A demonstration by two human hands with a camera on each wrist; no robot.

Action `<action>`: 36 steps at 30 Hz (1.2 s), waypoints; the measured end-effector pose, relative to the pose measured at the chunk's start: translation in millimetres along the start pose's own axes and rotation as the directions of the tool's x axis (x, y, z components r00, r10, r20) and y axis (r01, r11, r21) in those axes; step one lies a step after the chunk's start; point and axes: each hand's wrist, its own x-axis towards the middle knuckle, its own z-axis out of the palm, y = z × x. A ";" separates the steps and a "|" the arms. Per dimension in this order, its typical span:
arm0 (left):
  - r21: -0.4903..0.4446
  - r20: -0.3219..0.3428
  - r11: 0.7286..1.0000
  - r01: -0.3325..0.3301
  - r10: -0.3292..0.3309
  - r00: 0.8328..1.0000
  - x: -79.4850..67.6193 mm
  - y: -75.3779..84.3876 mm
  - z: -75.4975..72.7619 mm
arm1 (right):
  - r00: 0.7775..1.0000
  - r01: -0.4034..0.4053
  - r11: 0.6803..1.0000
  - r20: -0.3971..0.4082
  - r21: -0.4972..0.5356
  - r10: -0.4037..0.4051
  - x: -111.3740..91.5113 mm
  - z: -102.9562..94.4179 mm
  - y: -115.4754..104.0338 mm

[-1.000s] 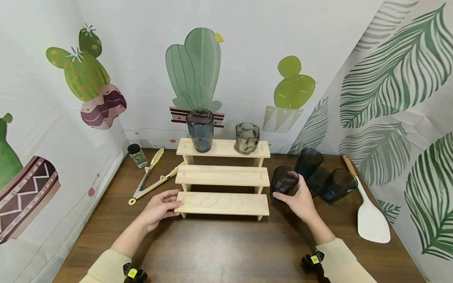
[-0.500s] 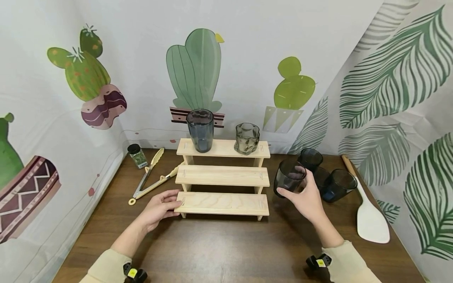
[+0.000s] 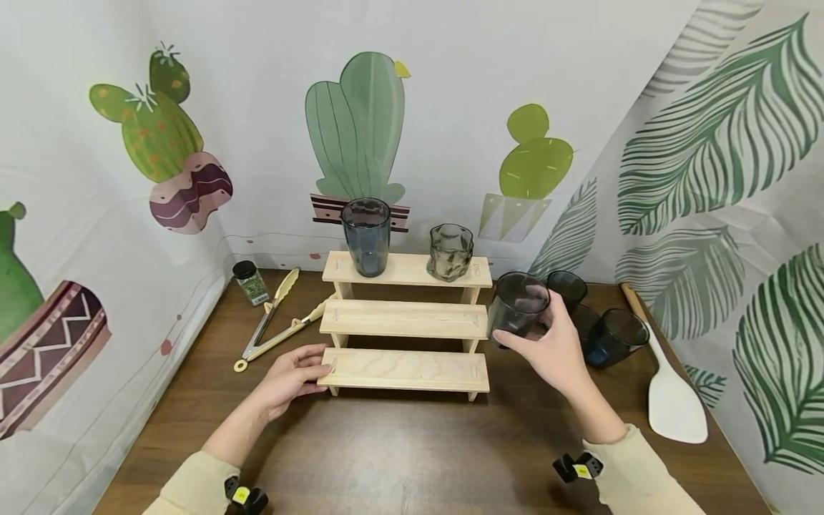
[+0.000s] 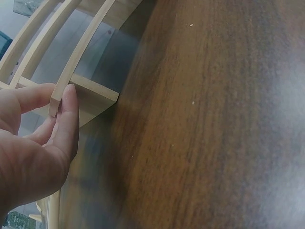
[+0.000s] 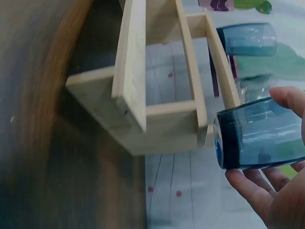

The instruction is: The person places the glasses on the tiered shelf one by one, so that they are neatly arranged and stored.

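In the head view a three-step wooden shelf (image 3: 405,368) stands mid-table. My left hand (image 3: 292,379) pinches the left end of its lowest board (image 4: 78,62), thumb and fingers on opposite faces in the left wrist view. A dark blue glass (image 3: 515,307) is in my right hand (image 3: 556,350), raised off the table beside the right end of the middle step. The right wrist view has thumb and fingers around this tumbler (image 5: 267,133), near the shelf's end. On the top step are a tall blue glass (image 3: 365,239) and a crinkled grey-green glass (image 3: 450,254).
Several dark glasses cluster right of the shelf, including one glass (image 3: 616,340) in front. A white spatula (image 3: 677,404) with a wooden handle lies farther right. Left of the shelf are tongs (image 3: 283,336) and a black-lidded jar (image 3: 250,284). Patterned cloth (image 3: 444,107) backs the table.
My right hand has lifted the dark glass away from the other glasses, first slightly right, then up and left toward the shelf. The left hand stays on the lowest board.
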 end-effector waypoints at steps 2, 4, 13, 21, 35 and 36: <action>0.000 0.001 1.000 -0.001 0.001 1.000 -0.1 0.0 -0.1 | 1.000 0.016 1.000 0.018 0.020 -0.017 1.1 6.1 -5.6; -0.001 0.001 1.000 -0.001 0.001 1.000 -0.3 0.2 -0.1 | 0.999 0.030 0.998 0.040 0.057 -0.032 2.3 12.9 -8.0; -0.006 0.003 1.000 -0.001 0.001 1.000 0.2 0.0 -1.0 | 0.990 0.038 0.979 0.123 0.202 -0.064 8.8 48.6 -22.2; -0.011 -0.005 1.000 0.003 -0.003 1.000 0.9 -1.2 -1.8 | 0.985 0.056 0.969 0.143 0.239 -0.092 20.3 88.5 -37.4; -0.011 -0.007 1.000 -0.006 0.006 1.000 0.1 -1.9 -0.7 | 0.978 0.094 0.973 0.164 0.209 -0.130 33.8 152.4 -57.1; -0.012 -0.007 1.000 -0.007 0.007 1.000 0.1 -2.0 -0.7 | 0.977 0.096 0.973 0.167 0.211 -0.132 34.7 155.7 -57.8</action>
